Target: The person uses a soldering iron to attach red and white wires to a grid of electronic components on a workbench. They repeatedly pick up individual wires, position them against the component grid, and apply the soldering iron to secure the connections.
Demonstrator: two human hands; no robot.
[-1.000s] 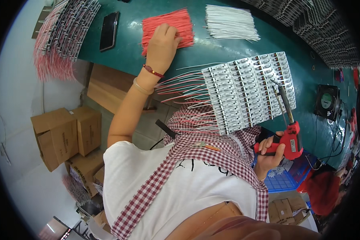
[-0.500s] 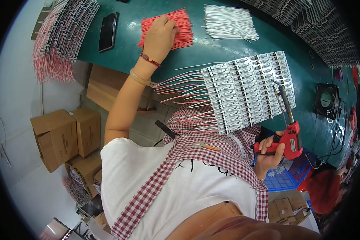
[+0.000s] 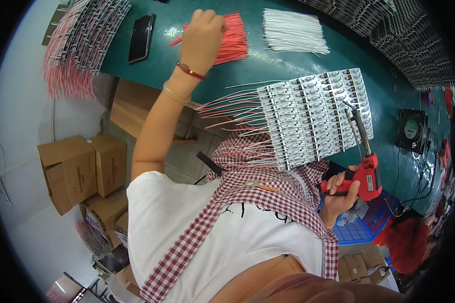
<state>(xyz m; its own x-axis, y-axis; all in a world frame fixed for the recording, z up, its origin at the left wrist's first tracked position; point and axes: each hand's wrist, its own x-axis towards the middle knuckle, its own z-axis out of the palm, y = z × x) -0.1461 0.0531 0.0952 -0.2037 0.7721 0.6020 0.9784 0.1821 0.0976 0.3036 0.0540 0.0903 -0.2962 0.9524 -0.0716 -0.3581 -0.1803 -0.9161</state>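
My left hand [image 3: 203, 40] is raised over a pile of red wires [image 3: 235, 40] on the green table, its fingers curled closed. What the fingertips grip is hidden by the hand. In my right hand [image 3: 343, 197] is a red and black soldering gun [image 3: 370, 177], its metal tip pointing up over the panel. The white panel of small circuit boards [image 3: 313, 118] lies at the table's near edge, reaching over my checked apron. Red and white wires [image 3: 237, 108] fan out from its left side. One white wire lies along the top left corner of the panel.
A bundle of white wires [image 3: 294, 31] lies right of the red pile. The black phone [image 3: 141, 38] is at the left, near stacked wired panels [image 3: 86, 45]. More panels [image 3: 409, 40] stack at the far right, above a black round-faced device [image 3: 412, 130]. A blue basket [image 3: 356, 230] stands below.
My left hand has lifted slightly up from the red pile, toward the far edge. My right hand and the soldering gun stay in place.
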